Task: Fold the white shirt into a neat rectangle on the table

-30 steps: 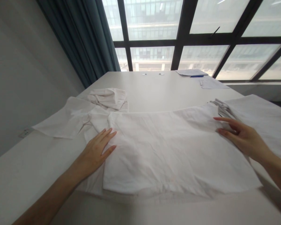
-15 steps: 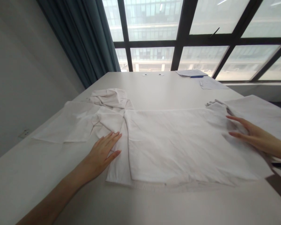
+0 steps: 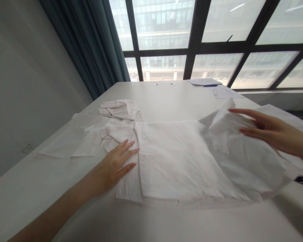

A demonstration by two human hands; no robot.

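Left hand spread, empty, on white cloth; right hand half-open, grip unclear; white table, window beyond.

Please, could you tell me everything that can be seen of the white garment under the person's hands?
The white garment is plain and looks like thin, soft woven cloth, with fine creases. It lies across the white table, with a fairly straight far edge in the middle and bunched, overlapping folds toward the left. The left hand rests spread on its left part. Its right end is raised in loose folds at the right hand; the exact grip is unclear.
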